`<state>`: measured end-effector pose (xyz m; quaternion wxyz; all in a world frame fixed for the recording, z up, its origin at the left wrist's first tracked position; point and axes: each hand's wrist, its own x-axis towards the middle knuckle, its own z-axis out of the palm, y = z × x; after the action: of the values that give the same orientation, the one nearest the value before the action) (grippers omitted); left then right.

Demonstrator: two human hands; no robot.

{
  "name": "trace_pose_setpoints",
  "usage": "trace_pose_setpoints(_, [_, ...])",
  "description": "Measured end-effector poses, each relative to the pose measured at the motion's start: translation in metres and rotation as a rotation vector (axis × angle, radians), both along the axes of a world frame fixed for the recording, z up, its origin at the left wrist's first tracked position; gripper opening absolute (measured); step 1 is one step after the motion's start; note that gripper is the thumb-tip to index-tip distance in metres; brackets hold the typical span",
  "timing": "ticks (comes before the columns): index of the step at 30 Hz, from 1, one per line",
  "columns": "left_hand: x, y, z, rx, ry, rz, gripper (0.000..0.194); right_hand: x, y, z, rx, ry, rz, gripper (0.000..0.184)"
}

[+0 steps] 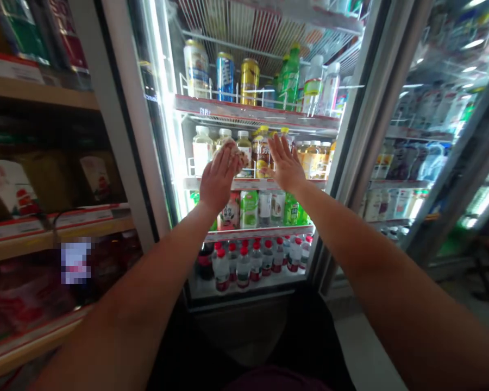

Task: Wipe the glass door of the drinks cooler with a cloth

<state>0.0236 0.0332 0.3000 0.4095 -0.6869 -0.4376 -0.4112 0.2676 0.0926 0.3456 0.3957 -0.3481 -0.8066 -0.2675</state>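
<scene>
Both my arms reach into an open drinks cooler point(179, 163). My left hand point(217, 179) is at the second shelf point(248, 183), its fingers stretched upward and lying against a pale, crumpled thing point(237, 153) in front of the bottles; I cannot make out what it is. My right hand point(286, 164) is beside it, fingers spread and flat, palm toward a row of yellow-capped tea bottles point(263, 152). It holds nothing.
Cans point(225, 76) and green bottles point(290, 73) stand on the top shelf. Lower shelves carry juice bottles point(249, 209) and red-capped water bottles point(244, 266). The glass door point(411, 136) stands open at the right. Wooden store shelves point(44, 228) with packaged goods are at the left.
</scene>
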Motion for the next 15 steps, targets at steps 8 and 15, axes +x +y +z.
trace_pose_setpoints(8, [-0.001,-0.01,-0.035,-0.001,0.269,-0.018,0.05,-0.003,-0.013,0.004,-0.051,-0.024,-0.11,0.082])
trace_pose_setpoints(15, [-0.005,-0.005,-0.01,0.044,0.255,-0.065,0.054,-0.002,-0.008,0.006,-0.022,-0.003,-0.063,0.087])
